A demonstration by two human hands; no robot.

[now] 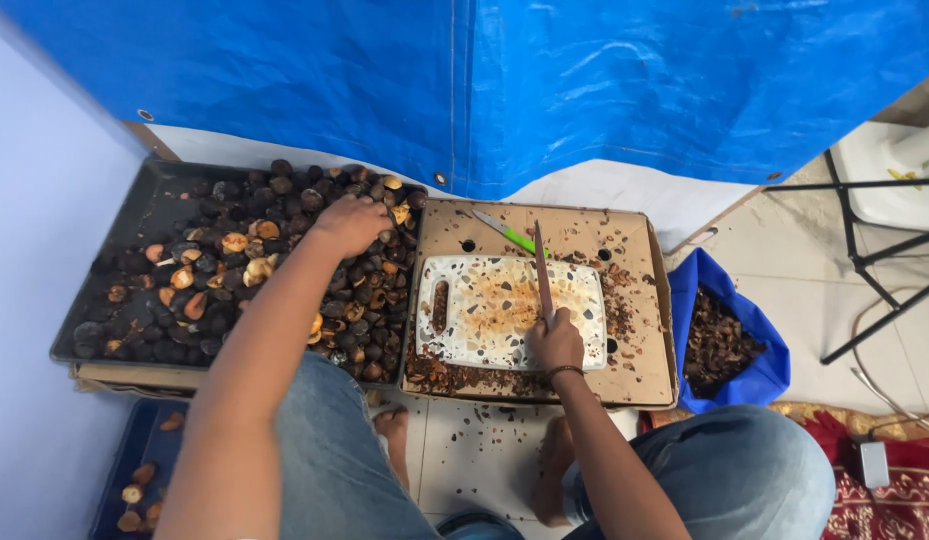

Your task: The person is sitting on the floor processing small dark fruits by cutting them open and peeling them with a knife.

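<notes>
On the cutting board: 1 knife, right hand gripping.

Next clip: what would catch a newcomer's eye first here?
Probably the dark metal tray on the left, heaped with dark round nuts, where the left hand rests on the pile. Beside it, the right hand holds a long knife upright over a speckled cutting board set in a cardboard box. A bright blue tarp fills the background.

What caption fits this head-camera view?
Left hand reaches into tray of dark nuts; right hand holds knife over cutting board.
</notes>
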